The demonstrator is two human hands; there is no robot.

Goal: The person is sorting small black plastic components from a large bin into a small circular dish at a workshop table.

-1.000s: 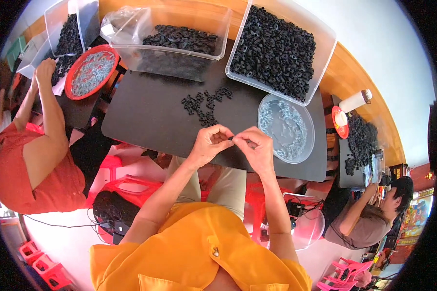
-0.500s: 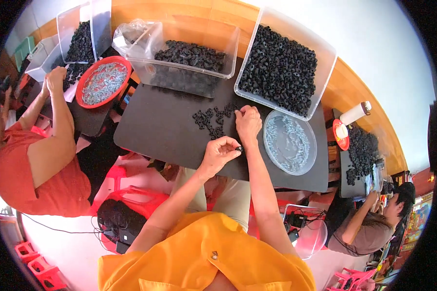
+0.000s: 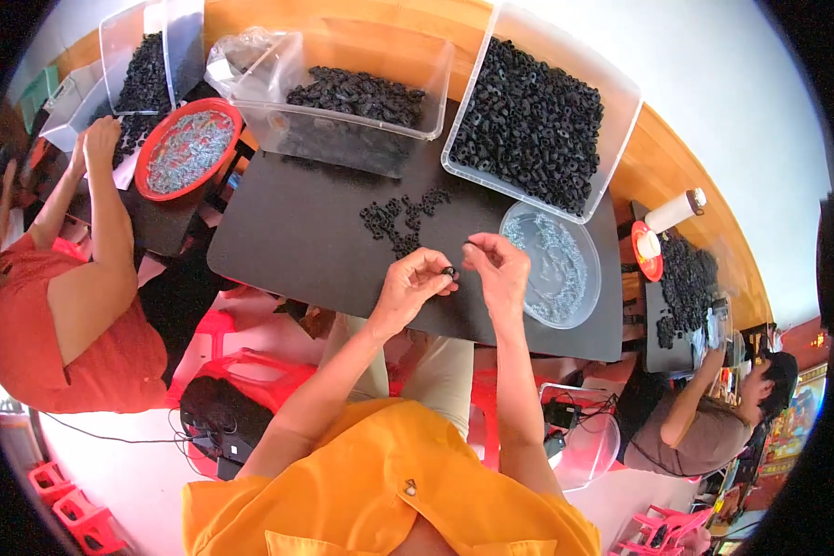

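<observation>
My left hand (image 3: 414, 286) pinches a small black ring-shaped part (image 3: 450, 272) above the near side of the dark table. Just to its right, my right hand (image 3: 499, 269) is closed in a pinch, with a small dark piece (image 3: 470, 243) at its fingertips; its kind is too small to make out. The two hands are close but apart. Beyond them a loose cluster of small black parts (image 3: 403, 221) lies on the tabletop. Right of my right hand stands a round clear tray (image 3: 591, 278) with many small shiny pieces in it.
Two clear plastic bins of black parts, one upright (image 3: 343, 120) and one tilted (image 3: 612, 185), stand at the table's far side. A red basin (image 3: 142, 171) of shiny pieces is at left. Co-workers sit left (image 3: 83, 324) and right (image 3: 695, 422). A white bottle (image 3: 672, 211) stands at far right.
My right hand has come back from the cluster of black parts toward my left hand, with a small dark piece at its fingertips. My left hand still holds its ring-shaped part.
</observation>
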